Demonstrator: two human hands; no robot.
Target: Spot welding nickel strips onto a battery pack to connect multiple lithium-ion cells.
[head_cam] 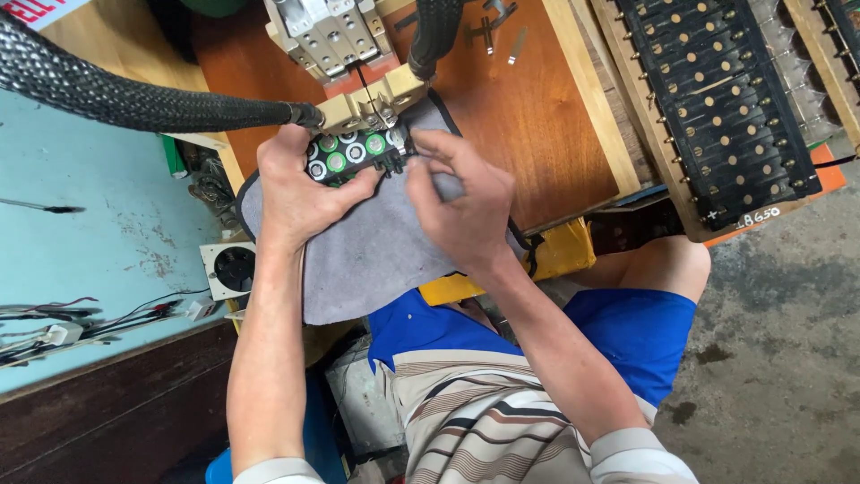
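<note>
While the left hand (300, 193) clamps the battery cell pack (349, 154) on the grey cloth (376, 255), just under the spot-welder head (372, 99), the right hand (461, 202) pinches its right edge with curled fingers; a slackened grip could let the pack shift, misplacing the weld.

Both hands (385, 202) steadying battery pack (351, 154) under welder head (369, 106).

The person wears a short-sleeved shirt (484, 421) striped in beige, white and dark brown, with cuffs ending above the elbows, and bright blue shorts (627, 332) that leave the knees uncovered. Both forearms are bare, with no watch, glove or ring to be seen
</note>
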